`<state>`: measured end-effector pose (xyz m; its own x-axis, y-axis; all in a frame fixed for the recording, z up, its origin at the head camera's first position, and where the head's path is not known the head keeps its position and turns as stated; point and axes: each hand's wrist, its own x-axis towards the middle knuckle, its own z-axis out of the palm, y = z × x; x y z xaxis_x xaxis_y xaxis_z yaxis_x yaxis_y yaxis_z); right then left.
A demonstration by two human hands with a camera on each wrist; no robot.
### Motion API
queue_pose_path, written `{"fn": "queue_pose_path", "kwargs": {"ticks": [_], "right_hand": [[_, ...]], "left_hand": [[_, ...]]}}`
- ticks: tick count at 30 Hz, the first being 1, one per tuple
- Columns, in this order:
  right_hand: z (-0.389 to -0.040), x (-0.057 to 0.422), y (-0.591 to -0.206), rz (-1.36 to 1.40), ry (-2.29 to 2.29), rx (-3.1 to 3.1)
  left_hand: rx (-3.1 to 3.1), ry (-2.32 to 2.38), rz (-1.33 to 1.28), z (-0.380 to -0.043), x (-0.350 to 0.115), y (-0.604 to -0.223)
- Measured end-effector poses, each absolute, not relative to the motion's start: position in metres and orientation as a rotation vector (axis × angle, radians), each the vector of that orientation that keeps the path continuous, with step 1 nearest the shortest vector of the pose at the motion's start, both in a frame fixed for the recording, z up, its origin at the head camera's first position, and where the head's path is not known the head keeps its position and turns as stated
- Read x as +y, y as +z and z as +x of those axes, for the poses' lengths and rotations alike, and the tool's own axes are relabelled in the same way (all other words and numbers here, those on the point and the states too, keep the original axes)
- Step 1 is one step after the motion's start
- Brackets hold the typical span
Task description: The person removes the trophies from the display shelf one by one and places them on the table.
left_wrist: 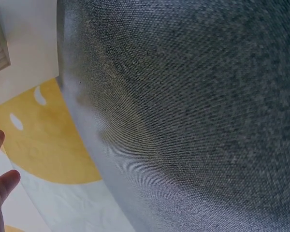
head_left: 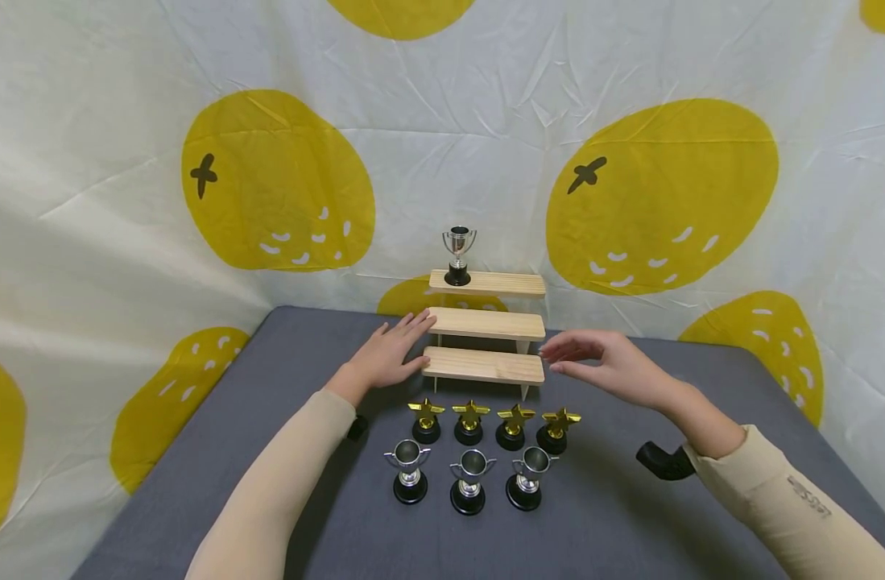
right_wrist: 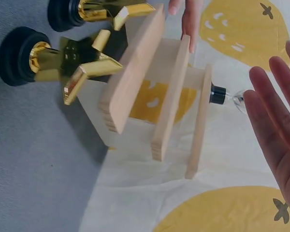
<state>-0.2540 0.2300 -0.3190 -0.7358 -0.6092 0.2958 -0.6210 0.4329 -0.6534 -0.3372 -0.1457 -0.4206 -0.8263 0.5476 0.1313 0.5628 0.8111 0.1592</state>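
A three-tier wooden display stand (head_left: 485,324) stands near the back of the table, and a small silver trophy cup (head_left: 458,251) sits at the left of its top shelf. My left hand (head_left: 386,356) is at the stand's left end, its fairly straight fingers right at the edges of the middle and lower shelves. Off the right end, my right hand (head_left: 610,366) hovers with relaxed fingers and holds nothing. The right wrist view shows those loose fingers (right_wrist: 270,118) apart from the shelves. In the left wrist view only fingertips (left_wrist: 7,182) show.
Several gold star trophies (head_left: 469,420) on black bases form a row before the stand. Closer to me are three silver cups, the middle one (head_left: 473,467) slightly nearer. The grey tabletop (head_left: 594,515) meets a white cloth (head_left: 442,105) with yellow fruit prints behind.
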Motion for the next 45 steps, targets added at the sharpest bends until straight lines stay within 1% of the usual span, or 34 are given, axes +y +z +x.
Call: {"fn": "queue_pose_path", "kwargs": {"ticks": [10, 22, 34, 45], "right_hand": [[-0.277, 0.222, -0.310, 1.057, 1.173, -2.600], [-0.318, 0.205, -0.303, 0.916, 1.157, -2.591], [-0.353, 0.173, -0.295, 0.747, 1.160, -2.598], [-0.384, 0.140, -0.286, 0.612, 1.352, -2.562]], "left_hand": [[-2.914, -0.299, -0.890, -0.338, -0.146, -0.422], [-2.909, -0.301, -0.907, -0.336, -0.145, -0.420], [-2.914, -0.295, -0.923, -0.335, -0.144, -0.419], [-2.910, -0.259, -0.929, -0.335, -0.146, -0.418]]}}
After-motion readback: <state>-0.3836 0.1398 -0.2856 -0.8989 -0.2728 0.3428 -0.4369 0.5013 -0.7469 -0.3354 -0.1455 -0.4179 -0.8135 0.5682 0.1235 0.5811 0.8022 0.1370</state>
